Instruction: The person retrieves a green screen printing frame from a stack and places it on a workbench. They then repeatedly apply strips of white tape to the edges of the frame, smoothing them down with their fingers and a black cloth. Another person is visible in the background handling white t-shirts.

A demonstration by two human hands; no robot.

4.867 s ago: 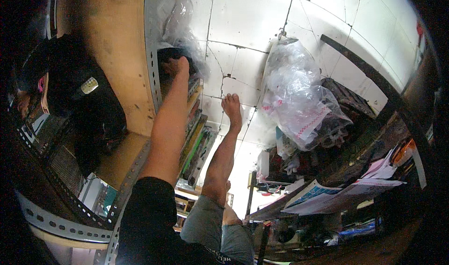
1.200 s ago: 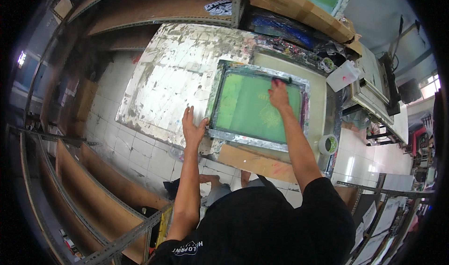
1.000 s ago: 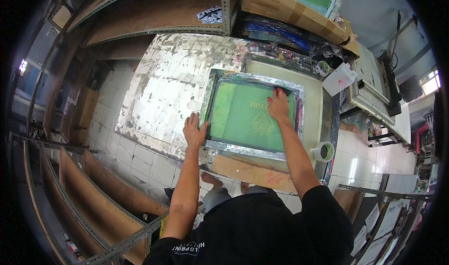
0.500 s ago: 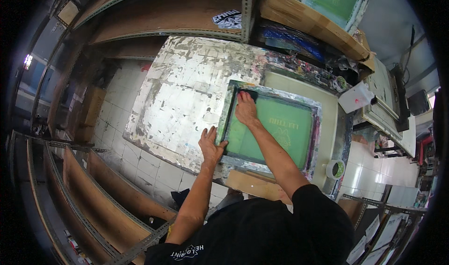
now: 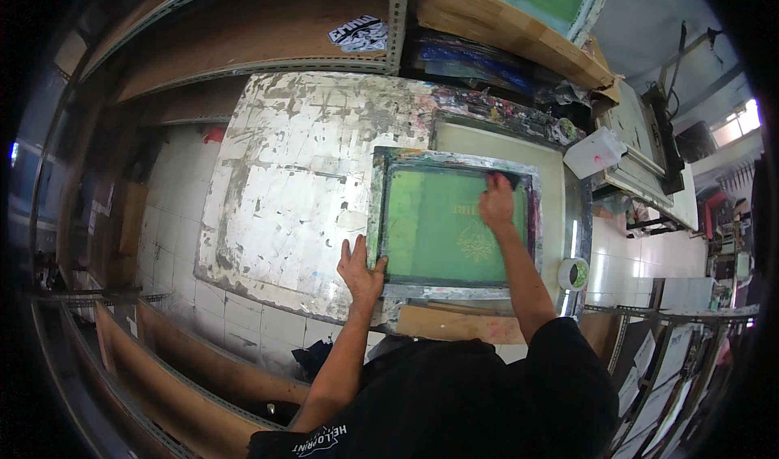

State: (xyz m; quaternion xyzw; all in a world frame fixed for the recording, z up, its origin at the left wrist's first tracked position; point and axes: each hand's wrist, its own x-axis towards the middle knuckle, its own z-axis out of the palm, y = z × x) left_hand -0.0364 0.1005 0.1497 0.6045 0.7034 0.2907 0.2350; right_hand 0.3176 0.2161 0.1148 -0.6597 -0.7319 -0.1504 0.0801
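A screen-printing frame point(image 5: 457, 291) lies flat on the table, its green mesh point(image 5: 426, 240) carrying a pale animal-like design and lettering. Near the mesh's far right corner, my right hand point(image 5: 497, 205) is closed on a small dark pad point(image 5: 511, 178), pressed to the surface. The hand covers most of the pad, so I cannot tell whether it is cloth or sponge. My left hand point(image 5: 359, 277) rests at the frame's left side with fingers spread. Its thumb touches the frame's edge and the other fingers lie over the worn white tabletop.
The paint-flaked table point(image 5: 276, 191) extends left of the frame. A white plastic container point(image 5: 595, 152) stands at the back right, and a tape roll point(image 5: 574, 274) sits at the right edge. A cardboard box point(image 5: 519, 33) holds another green screen behind. Wooden shelves point(image 5: 211, 353) flank the near left.
My right hand has carried the dark pad rightward across the mesh, from the far left corner to the far right. My left hand stays at the frame's left side. The view has shifted slightly.
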